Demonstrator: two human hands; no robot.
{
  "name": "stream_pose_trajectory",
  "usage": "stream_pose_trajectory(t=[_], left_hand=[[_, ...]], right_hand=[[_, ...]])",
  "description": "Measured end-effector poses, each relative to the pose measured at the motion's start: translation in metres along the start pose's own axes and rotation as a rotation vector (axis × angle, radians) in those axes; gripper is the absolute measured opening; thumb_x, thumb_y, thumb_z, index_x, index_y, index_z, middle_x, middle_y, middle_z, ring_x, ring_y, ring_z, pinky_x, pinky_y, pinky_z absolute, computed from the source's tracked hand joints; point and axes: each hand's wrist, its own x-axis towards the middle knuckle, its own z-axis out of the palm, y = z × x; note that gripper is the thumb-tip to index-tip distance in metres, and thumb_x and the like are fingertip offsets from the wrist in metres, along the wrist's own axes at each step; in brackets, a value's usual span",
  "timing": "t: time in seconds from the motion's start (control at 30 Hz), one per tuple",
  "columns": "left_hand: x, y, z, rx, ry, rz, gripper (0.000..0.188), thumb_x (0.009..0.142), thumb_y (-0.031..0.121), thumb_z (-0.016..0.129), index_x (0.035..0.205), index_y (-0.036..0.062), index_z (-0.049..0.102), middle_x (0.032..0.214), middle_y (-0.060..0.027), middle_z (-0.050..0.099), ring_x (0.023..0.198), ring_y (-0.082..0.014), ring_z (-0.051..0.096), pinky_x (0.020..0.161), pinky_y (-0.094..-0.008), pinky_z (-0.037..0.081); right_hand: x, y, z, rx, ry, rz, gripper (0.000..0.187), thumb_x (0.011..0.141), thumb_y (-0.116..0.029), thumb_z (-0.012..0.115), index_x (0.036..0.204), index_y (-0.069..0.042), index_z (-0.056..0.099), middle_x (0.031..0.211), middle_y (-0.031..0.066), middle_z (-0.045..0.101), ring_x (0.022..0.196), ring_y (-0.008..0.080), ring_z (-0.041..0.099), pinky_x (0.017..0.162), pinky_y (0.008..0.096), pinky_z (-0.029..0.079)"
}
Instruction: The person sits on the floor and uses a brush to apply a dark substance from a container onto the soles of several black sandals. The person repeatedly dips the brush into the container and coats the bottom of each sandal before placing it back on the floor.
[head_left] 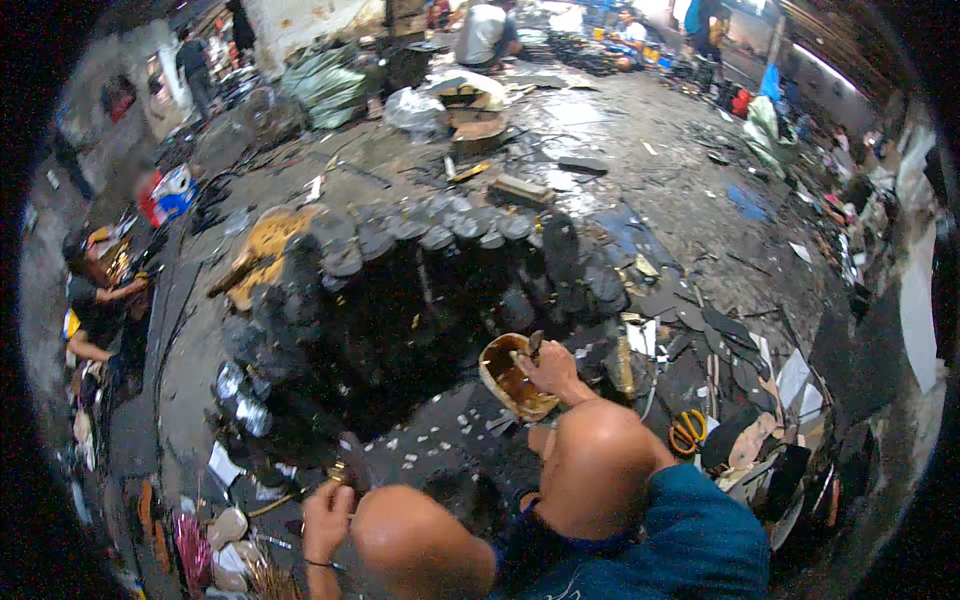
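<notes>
My right hand (552,372) is over a cream-coloured tub (488,362) with brown, glue-like liquid inside. Its fingers are closed round a small tool (537,344) with a dark end, whose kind I cannot make out. Beside my left knee, my left hand (328,512) pinches a dark strap-like piece (352,458) with a gold-coloured part. Ahead of my knees, rows of dark grey shoe soles (375,240) stand in a curve round a deep black patch of more dark pieces. Small pale scraps (425,438) are scattered on the floor between my hands and the soles.
Orange-handled scissors (688,432) lie right of my knee, near dark flat cut pieces (735,370). Plastic-wrapped bundles (240,395) and a pink bundle (192,540) are at left. A person (105,300) sits at far left; another (485,38) crouches at the back.
</notes>
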Motion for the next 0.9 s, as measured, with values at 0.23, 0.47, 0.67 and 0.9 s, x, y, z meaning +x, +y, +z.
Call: stream_pose_trajectory(t=[0.23, 0.47, 0.67, 0.9], left_hand=[[0.059, -0.032, 0.182, 0.076, -0.267, 0.153, 0.059, 0.092, 0.037, 0.061, 0.137, 0.0011, 0.046, 0.139, -0.0222, 0.047, 0.133, -0.0367, 0.039, 0.111, -0.0476, 0.028], [0.121, 0.006, 0.172, -1.012, -0.122, -0.236, 0.056, 0.102, 0.043, 0.039, 0.137, 0.0004, 0.048, 0.14, -0.0182, 0.049, 0.132, -0.0305, 0.044, 0.113, -0.0444, 0.029], [0.158, 0.103, 0.095, -1.622, -0.169, -0.088, 0.043, 0.103, 0.033, 0.034, 0.126, 0.0035, 0.056, 0.116, -0.0086, 0.064, 0.1, -0.0218, 0.065, 0.089, -0.0366, 0.054], [0.144, 0.089, 0.098, -1.644, 0.024, -0.253, 0.042, 0.102, 0.028, 0.036, 0.131, 0.0022, 0.052, 0.118, -0.0079, 0.064, 0.102, -0.0213, 0.065, 0.089, -0.0344, 0.053]], right_hand=[[-0.044, 0.016, -0.073, -0.142, -0.411, -0.037, 0.044, 0.085, -0.042, 0.064, 0.103, -0.001, 0.063, 0.094, 0.0271, 0.066, 0.089, 0.0429, 0.065, 0.077, 0.051, 0.052], [-0.021, -0.039, -0.064, 1.013, -0.457, 0.128, 0.035, 0.085, -0.03, 0.073, 0.106, -0.003, 0.066, 0.1, 0.0076, 0.07, 0.092, 0.0202, 0.065, 0.086, 0.0352, 0.05], [0.028, -0.185, -0.031, 0.967, -0.146, -0.375, 0.027, 0.083, -0.019, 0.076, 0.105, -0.005, 0.067, 0.092, 0.0082, 0.071, 0.086, 0.0197, 0.068, 0.08, 0.0322, 0.052], [0.014, -0.178, 0.002, 0.868, -0.249, -0.415, 0.017, 0.087, -0.016, 0.07, 0.1, -0.005, 0.068, 0.096, 0.0116, 0.071, 0.086, 0.0268, 0.07, 0.076, 0.0352, 0.054]])
